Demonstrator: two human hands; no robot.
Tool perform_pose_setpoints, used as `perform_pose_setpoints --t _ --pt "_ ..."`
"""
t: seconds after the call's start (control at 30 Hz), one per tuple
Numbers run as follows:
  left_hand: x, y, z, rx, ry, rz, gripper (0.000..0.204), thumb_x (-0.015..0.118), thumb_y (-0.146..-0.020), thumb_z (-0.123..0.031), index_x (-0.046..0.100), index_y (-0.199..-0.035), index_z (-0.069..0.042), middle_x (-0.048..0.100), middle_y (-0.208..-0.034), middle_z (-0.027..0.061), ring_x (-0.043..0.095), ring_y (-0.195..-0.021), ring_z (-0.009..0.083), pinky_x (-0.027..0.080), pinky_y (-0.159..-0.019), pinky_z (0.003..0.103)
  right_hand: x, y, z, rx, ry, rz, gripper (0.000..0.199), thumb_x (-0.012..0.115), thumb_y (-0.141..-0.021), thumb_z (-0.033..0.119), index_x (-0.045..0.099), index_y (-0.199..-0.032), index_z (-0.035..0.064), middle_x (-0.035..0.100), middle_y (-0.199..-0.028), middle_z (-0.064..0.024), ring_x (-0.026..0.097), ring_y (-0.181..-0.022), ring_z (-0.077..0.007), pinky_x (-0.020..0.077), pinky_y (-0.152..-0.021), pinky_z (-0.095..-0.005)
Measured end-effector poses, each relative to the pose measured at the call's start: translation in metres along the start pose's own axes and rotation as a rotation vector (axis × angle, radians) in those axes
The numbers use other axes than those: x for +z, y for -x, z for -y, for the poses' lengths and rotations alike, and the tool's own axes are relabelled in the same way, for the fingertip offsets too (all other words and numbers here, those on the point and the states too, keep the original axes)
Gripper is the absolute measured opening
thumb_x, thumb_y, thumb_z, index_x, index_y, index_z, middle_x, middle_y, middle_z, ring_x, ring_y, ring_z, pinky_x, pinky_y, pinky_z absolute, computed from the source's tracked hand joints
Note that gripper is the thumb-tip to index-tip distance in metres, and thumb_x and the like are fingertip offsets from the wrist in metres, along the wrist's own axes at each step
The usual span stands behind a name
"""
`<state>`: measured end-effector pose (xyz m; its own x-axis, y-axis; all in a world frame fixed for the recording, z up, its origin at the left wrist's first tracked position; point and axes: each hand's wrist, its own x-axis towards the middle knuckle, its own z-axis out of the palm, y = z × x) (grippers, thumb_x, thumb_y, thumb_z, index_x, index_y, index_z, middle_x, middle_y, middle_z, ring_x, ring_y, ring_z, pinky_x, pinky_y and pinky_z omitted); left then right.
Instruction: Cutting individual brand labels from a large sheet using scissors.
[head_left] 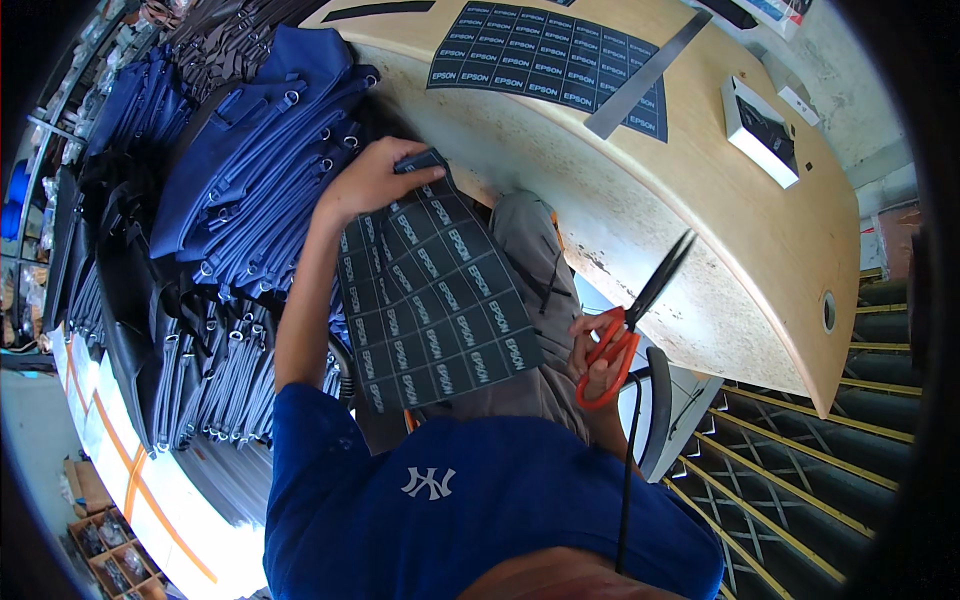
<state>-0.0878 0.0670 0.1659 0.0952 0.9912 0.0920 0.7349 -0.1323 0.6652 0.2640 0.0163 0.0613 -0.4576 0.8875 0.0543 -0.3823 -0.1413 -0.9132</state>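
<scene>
The left hand (372, 180) pinches the top edge of a dark label sheet (432, 300) so it hangs flat, while the right hand (597, 355) grips orange-handled scissors (633, 318), blades raised beside the surface (640, 230).

Label sheet (430, 300) lies left of scissors (630, 320) (table (700, 260) behind both).

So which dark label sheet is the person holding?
The sheet over the lap, pinched at its top by the left hand. The other sheet lies flat on the wooden table, partly under a grey ruler.
</scene>
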Motion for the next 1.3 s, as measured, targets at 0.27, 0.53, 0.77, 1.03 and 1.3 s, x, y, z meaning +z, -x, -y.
perform_pose_setpoints --t 0.27,0.53,0.77,1.03,1.3 --pt "0.049 0.006 -0.027 0.003 0.113 0.093 0.026 0.063 -0.081 -0.021 0.063 -0.092 0.003 0.065 -0.083 0.0182 0.064 -0.074 0.0244 0.048 -0.069 0.031 0.031 -0.036 -0.004 0.144 0.23 0.066 0.037 0.074 -0.07 0.008 0.045 -0.092 0.0065 0.057 -0.098 -0.0067 0.041 -0.061 0.0005 0.0304 -0.054 -0.0138" --pt "0.042 0.074 -0.069 -0.045 -0.074 -0.631 0.056 0.078 -0.064 -0.022 0.053 -0.109 -0.002 0.055 -0.107 0.0143 0.055 -0.097 0.0254 0.044 -0.081 0.032 0.065 -0.054 0.002 0.015 0.149 -0.017 0.029 0.069 -0.074 -0.001 0.044 -0.086 0.0065 0.054 -0.084 -0.0003 0.042 -0.062 0.0004 0.0335 -0.055 -0.0155" --pt "0.119 0.152 -0.11 -0.18 1.203 0.244 0.035 0.073 -0.075 -0.021 0.055 -0.096 0.0 0.057 -0.092 0.0075 0.056 -0.079 0.013 0.043 -0.072 0.025 0.094 -0.074 0.002 -0.145 0.287 -0.102 0.026 0.068 -0.075 0.002 0.044 -0.086 0.0053 0.057 -0.086 -0.0027 0.04 -0.061 -0.0014 0.0327 -0.054 -0.016" --pt "0.195 0.136 -0.099 -0.361 2.102 -0.359 0.068 0.036 -0.086 -0.063 0.042 -0.125 -0.008 0.057 -0.109 0.0024 0.053 -0.1 0.0139 0.04 -0.089 0.029 0.108 -0.076 0.017 -0.121 0.022 0.006 0.027 0.067 -0.076 0.0 0.044 -0.089 0.0051 0.053 -0.082 -0.0011 0.048 -0.069 -0.0026 0.0373 -0.062 -0.0166" --pt "0.18 0.108 -0.099 -0.325 2.224 -0.542 0.036 0.047 -0.093 -0.026 0.045 -0.124 -0.008 0.052 -0.123 0.0028 0.047 -0.115 0.0164 0.033 -0.101 0.036 0.091 -0.071 0.028 -0.101 0.134 0.063 0.026 0.068 -0.075 0.001 0.045 -0.086 0.0048 0.05 -0.077 -0.0006 0.043 -0.06 -0.0012 0.0318 -0.053 -0.0162"
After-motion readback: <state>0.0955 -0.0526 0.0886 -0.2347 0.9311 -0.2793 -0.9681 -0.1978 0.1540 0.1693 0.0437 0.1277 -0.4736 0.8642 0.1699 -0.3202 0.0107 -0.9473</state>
